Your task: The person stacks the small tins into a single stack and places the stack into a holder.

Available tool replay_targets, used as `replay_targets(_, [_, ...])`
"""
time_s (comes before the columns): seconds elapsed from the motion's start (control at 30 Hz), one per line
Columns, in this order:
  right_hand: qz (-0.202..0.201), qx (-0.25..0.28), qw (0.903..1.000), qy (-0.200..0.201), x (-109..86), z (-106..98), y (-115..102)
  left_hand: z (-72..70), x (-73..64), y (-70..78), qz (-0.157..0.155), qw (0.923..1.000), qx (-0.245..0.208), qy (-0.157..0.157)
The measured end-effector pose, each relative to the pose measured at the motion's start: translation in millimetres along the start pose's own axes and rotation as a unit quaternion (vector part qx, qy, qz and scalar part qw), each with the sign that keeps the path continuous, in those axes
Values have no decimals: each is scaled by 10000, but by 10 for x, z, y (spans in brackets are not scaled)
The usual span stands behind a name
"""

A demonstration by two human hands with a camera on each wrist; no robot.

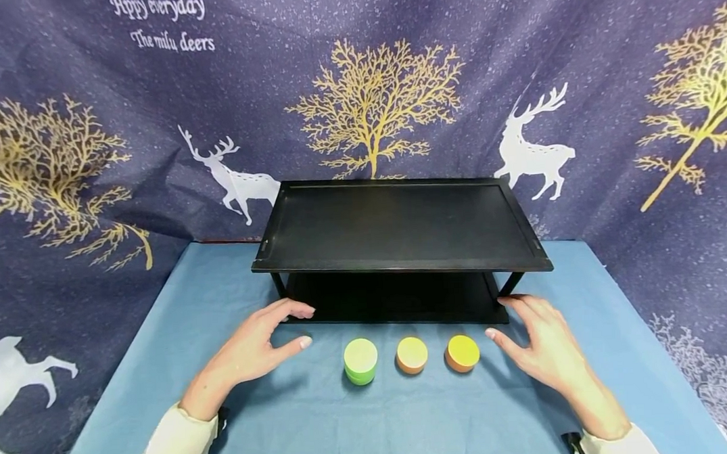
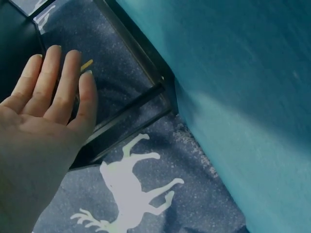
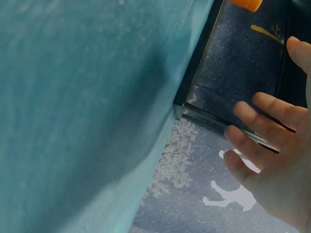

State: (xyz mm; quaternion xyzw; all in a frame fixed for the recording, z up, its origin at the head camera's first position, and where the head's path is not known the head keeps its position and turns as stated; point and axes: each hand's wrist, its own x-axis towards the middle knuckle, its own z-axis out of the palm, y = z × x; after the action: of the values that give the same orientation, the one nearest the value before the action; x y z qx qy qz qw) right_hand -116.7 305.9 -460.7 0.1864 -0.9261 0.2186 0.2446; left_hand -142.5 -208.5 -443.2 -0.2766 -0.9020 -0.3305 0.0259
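A black two-tier shelf stands on the blue cloth, its lower board showing under the top. In front of it sit three small round pieces in a row: a taller green one with a pale green top, an orange one with a light orange top, and an orange one with a yellow top. My left hand hovers by the shelf's front left corner, fingers extended and holding nothing. At the front right corner my right hand holds nothing either, its thumb near the yellow-topped piece.
Blue cloth covers the table. Behind and at both sides hangs a dark blue curtain printed with white deer and golden trees. The shelf's back edge stands close to this curtain.
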Motion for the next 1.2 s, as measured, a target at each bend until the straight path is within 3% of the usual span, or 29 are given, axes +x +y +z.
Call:
replay_targets(0.37, [-72,80,9995,-293,19,5,-75,83,12,28,33,9983,-344,-463])
replay_targets(0.57, [-52,97,9987,-494,22,11,-90,155,47,43,275,9949,-614,-748])
replay_targets(0.77, [-101,101,9974,-708,30,37,-119,220,84,97,214,9913,-835,-998])
replay_targets(1.0, [-105,114,9959,-892,54,62,-161,309,163,147,206,9875,-872,-1293])
replay_targets(1.2, [-176,145,9952,-949,106,71,-190,338,261,180,463,9834,-904,-1504])
